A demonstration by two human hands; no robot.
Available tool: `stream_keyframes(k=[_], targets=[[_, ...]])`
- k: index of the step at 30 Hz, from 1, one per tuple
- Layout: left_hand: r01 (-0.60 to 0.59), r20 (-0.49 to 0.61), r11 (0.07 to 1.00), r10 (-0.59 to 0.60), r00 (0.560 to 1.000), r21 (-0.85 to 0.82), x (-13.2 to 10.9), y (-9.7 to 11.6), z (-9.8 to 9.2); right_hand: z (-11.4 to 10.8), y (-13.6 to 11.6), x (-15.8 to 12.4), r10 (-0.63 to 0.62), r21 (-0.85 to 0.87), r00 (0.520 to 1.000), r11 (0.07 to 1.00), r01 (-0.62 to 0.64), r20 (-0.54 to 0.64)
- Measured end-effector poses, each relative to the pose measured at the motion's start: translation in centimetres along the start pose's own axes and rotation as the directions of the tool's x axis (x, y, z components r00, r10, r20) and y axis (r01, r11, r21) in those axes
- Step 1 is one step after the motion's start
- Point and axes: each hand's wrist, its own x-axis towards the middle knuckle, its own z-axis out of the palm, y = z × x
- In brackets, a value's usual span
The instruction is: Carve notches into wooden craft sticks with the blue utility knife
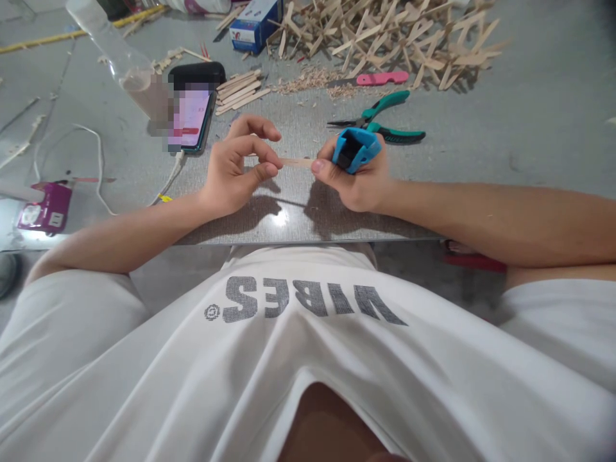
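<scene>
A thin wooden craft stick [297, 162] is stretched level between my two hands, above the table near its front edge. My left hand [237, 163] pinches its left end between thumb and forefinger, with the other fingers curled. On the other end, the thumb of my right hand [359, 183] presses against the fingers. That same hand also has a blue tool with a black inside [356, 151] in its grip; its kind I cannot make out. Just behind my right hand lie long-nose pliers [385, 119] with green and black handles, jaws to the left.
A large heap of joined craft sticks [385, 35] fills the back. Nearer are a pink-handled knife [382, 78], wood shavings [308, 80] and loose sticks [240, 91]. To the left stand a plugged-in phone [192, 122], a bottle [137, 83] and a purple box [51, 208].
</scene>
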Motion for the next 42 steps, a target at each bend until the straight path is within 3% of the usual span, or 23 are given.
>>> stream_keyframes(k=[4,6,8,11,13,17,20,24,28,31,38,42], targets=[[-0.057,-0.03,0.992,0.054,0.998,-0.114,0.0,-1.2,0.1,0.0,-0.4,0.0,0.017,-0.006,1.0,1.0,-0.017,0.004],[0.008,0.0,0.993,-0.008,1.0,-0.117,-0.1,-1.6,0.1,-0.1,-0.4,-0.1,0.019,-0.017,1.0,1.0,-0.019,0.011],[0.15,0.081,0.979,-0.14,0.987,-0.139,-0.1,-1.6,0.1,-0.2,-0.3,-0.1,0.011,-0.024,1.0,1.0,-0.011,0.02],[0.351,0.257,0.928,-0.311,0.915,-0.125,0.1,-0.7,-0.3,-0.5,-0.3,-0.1,-0.008,-0.015,0.999,1.0,0.009,0.049],[0.403,0.373,0.913,-0.352,0.858,-0.065,0.6,0.1,-0.7,-0.7,-0.3,0.2,-0.032,0.003,0.997,0.999,0.032,0.068],[0.299,0.542,0.941,-0.338,0.77,0.162,1.4,1.7,-1.3,-0.9,-0.4,0.7,-0.226,-0.011,0.963,0.974,0.227,-0.147],[0.214,0.598,0.936,-0.344,0.724,0.279,1.5,2.2,-1.3,-0.5,-0.6,0.4,-0.232,0.0,0.947,0.971,0.238,-0.22],[0.208,0.592,0.942,-0.328,0.736,0.263,1.2,2.0,-1.1,-0.4,-0.9,-0.2,-0.152,0.051,0.988,0.987,0.152,0.0],[0.158,0.629,0.969,-0.242,0.739,0.187,1.2,1.5,-1.2,-1.1,-1.1,0.0,0.041,-0.016,0.97,0.999,-0.038,0.238],[0.14,0.64,0.973,-0.228,0.733,0.185,1.2,1.3,-1.3,-1.6,-1.2,0.1,0.092,-0.108,0.963,0.992,-0.066,0.252],[0.147,0.639,0.972,-0.23,0.734,0.181,1.2,1.3,-1.2,-1.1,-2.2,-0.4,-0.142,-0.12,0.967,0.978,0.17,0.212],[0.165,0.637,0.972,-0.236,0.734,0.169,1.2,1.3,-1.2,-0.9,-2.9,-0.4,-0.096,-0.185,0.975,0.974,0.133,0.199]])
